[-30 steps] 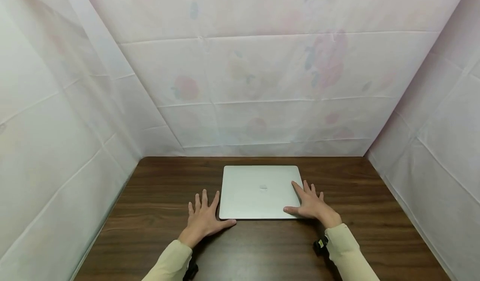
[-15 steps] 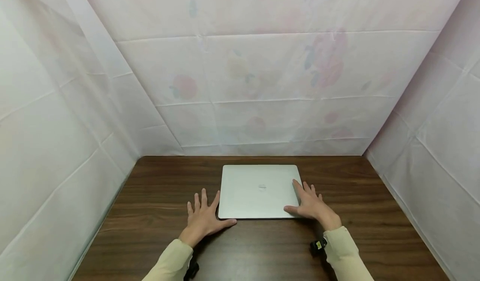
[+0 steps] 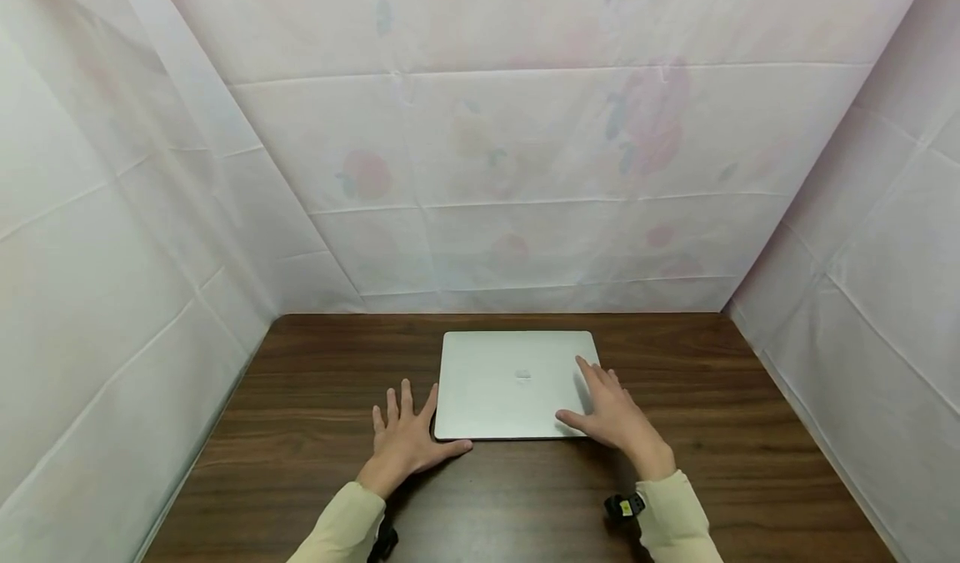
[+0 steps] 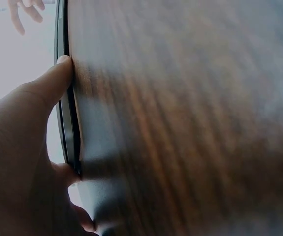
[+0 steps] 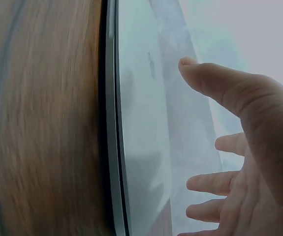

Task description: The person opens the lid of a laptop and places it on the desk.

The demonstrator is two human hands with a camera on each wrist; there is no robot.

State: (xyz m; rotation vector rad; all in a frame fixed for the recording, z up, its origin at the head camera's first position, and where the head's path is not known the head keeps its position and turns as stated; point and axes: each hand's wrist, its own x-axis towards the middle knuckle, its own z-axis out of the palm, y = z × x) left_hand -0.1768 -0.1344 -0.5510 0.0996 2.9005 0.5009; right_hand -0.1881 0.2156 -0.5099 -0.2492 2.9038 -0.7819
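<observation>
A closed silver laptop [image 3: 495,388] with a small logo on its lid lies flat on the wooden table. My left hand [image 3: 405,442] is at its front left corner with fingers spread; the left wrist view has the thumb [image 4: 57,78] touching the laptop's front edge. Over the laptop's right side is my right hand [image 3: 618,417], fingers spread and holding nothing. In the right wrist view, the right thumb [image 5: 215,83] and fingers stand apart from the lid, and a shadow falls on it.
The dark wooden table [image 3: 315,363] runs back to a white curtain [image 3: 465,154] with faded fruit prints. More white cloth hangs at the left [image 3: 112,296] and right [image 3: 892,279]. A black wrist camera [image 3: 624,506] sits below the right hand.
My right hand has lifted off the laptop's right edge and shifted slightly left over the lid. The left hand and the laptop stay in place.
</observation>
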